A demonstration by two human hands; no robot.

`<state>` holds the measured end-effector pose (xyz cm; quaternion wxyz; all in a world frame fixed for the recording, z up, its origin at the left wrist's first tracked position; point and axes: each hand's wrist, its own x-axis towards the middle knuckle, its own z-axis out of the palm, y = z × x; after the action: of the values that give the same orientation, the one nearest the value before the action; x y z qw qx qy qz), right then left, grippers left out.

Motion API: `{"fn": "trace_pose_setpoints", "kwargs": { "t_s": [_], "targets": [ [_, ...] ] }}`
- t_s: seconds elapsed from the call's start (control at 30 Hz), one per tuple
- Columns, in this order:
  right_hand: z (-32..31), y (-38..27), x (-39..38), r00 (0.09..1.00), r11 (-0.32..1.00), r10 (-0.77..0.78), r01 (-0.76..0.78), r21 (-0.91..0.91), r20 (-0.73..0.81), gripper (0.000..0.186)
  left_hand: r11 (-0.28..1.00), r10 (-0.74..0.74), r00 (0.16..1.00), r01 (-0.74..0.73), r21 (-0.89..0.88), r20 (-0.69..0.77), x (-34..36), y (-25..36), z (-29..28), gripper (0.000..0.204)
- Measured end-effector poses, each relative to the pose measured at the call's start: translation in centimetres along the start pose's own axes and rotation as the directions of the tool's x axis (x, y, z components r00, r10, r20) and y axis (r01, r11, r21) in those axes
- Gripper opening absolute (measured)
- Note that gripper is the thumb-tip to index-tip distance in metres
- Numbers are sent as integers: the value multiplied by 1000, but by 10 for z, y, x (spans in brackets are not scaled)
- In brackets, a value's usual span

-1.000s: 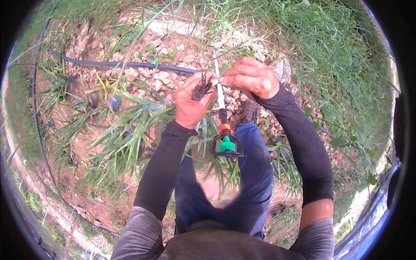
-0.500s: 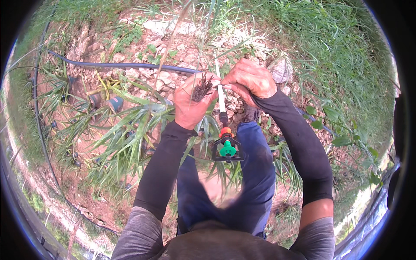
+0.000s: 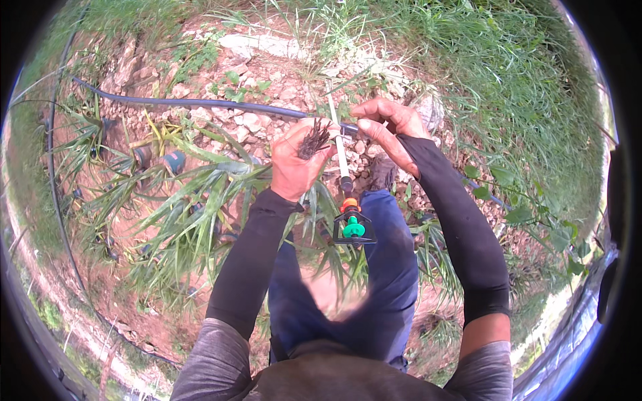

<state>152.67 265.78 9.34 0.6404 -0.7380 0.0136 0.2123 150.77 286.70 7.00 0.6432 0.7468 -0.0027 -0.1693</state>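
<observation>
Main risk as I judge it: the loose bundle of small dark spiky pieces (image 3: 313,139) sits on an upturned palm w/ little to hold it, so any tilt of that wrist could spill pieces into the stony red soil (image 3: 267,87) and the long-leaved green plants (image 3: 194,200), where they'd be hard to find. Second risk: the thin white tube (image 3: 340,150) is pinched only near its top, w/ the orange-collared fitting and its black-and-green sprinkler head (image 3: 352,226) hanging below; a slack pinch could let it slide or swing against the blue trouser legs (image 3: 388,267). Left hand (image 3: 296,160): palm up, fingers partly curled, cupping the bundle, not clenched, just beside the tube. Right hand (image 3: 384,127): fingers bent, thumb and forefinger closed by the tube's upper part, right where the black irrigation hose (image 3: 187,103) crosses the ground; whether it grips tube, hose or both, can't tell. The tube runs roughly upright between the two hands, over the knees, well clear of the grass at the top-right edge of the plot.
</observation>
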Motion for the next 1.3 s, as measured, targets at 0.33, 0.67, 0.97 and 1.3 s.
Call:
{"fn": "trace_pose_setpoints", "kwargs": {
  "t_s": [0.33, 0.67, 0.97, 1.3],
  "targets": [
    [-8, 7, 16, 711, 579, -661, 687, -439, 240, 34, 992, -61, 998, 64, -105, 30, -1, 2, -5, 25],
    [-10, 16, 16, 695, 512, -654, 697, -502, 297, 32, 970, -63, 997, 70, -231, 35, -1, 0, -1, 21],
    [4, 28, 8, 749, 626, -635, 642, -442, 189, 20, 977, -91, 993, 103, -187, 73, -3, -3, -4, 30],
    [13, 12, 4, 946, 892, 104, -226, 392, 308, 16, 996, 1, 989, 13, -93, 148, 3, 5, -8, 27]
  ]
}}
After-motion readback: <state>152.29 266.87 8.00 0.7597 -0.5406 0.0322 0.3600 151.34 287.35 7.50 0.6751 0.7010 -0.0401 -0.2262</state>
